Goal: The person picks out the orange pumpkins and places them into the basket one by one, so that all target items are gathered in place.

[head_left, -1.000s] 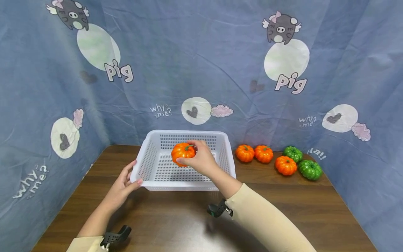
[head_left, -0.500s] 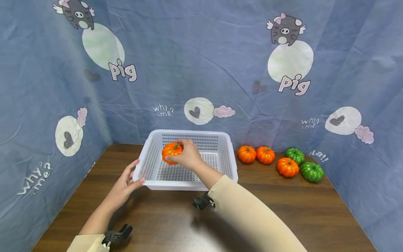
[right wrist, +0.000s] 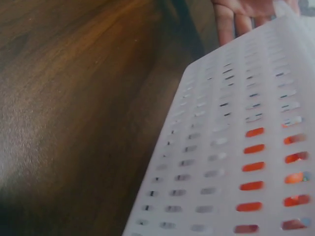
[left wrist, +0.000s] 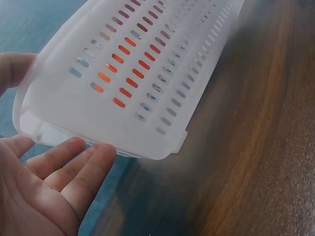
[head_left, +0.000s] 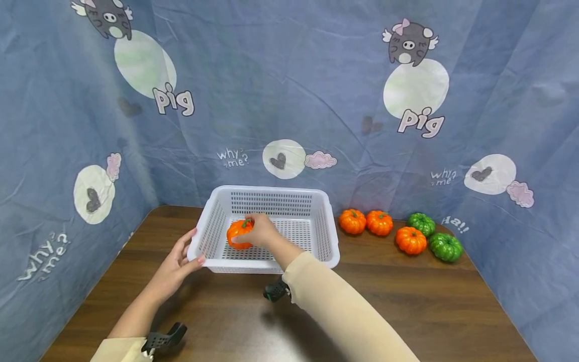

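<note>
In the head view a white perforated plastic basket stands on the table near the back curtain. My left hand grips its near left corner, thumb over the front rim and fingers along the left side. The left wrist view shows those fingers against the basket wall. Inside the basket's left half, my right hand holds a small orange pumpkin with a green stem, fingers and thumb around its right side. Orange shows through the slots of the basket wall in the right wrist view; the right hand is hidden there.
Right of the basket, two orange pumpkins sit side by side at the table's back. Farther right are another orange pumpkin and two green pumpkins. A blue patterned curtain encloses the wooden table.
My right hand has moved left and then down into the basket with the orange pumpkin. The left hand stays at the basket's corner, and the other pumpkins have not moved.
</note>
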A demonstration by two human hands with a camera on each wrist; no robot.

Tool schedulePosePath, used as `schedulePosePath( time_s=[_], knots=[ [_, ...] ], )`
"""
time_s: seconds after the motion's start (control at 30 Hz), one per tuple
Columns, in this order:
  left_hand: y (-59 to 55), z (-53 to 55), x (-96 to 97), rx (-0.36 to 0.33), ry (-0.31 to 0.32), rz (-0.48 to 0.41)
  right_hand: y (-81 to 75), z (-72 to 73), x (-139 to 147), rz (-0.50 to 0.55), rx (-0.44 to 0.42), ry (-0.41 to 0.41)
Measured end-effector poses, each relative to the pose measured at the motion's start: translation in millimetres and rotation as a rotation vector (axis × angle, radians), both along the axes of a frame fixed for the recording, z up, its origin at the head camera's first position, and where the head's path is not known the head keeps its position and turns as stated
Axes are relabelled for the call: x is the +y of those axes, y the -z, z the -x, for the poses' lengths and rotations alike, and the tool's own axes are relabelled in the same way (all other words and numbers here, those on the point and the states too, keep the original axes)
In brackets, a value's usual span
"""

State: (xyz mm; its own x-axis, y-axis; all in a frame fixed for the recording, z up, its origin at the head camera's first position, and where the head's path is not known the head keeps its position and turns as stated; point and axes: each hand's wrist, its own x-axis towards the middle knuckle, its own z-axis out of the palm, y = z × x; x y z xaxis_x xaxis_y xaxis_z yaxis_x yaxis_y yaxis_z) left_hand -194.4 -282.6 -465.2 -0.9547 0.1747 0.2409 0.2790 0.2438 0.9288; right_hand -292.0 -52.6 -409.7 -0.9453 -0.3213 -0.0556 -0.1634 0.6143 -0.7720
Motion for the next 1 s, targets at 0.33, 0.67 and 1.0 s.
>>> schedulePosePath(
  time_s=[0.33,0.67,1.0],
  knots=[
    [1.4,0.8,-1.0,-0.016,-0.014,0.023,9.9,-3.4,-5.6,-0.155,-0.05,0.001],
    [1.9,0.7,0.2,-0.024,-0.009,0.014,12.6,-2.1,-4.8,-0.169,-0.045,0.01],
    [0.1,-0.8,0.5,-0.016,-0.008,-0.001,14.3,-1.6,-2.9,-0.067,-0.101,-0.029]
  ],
)
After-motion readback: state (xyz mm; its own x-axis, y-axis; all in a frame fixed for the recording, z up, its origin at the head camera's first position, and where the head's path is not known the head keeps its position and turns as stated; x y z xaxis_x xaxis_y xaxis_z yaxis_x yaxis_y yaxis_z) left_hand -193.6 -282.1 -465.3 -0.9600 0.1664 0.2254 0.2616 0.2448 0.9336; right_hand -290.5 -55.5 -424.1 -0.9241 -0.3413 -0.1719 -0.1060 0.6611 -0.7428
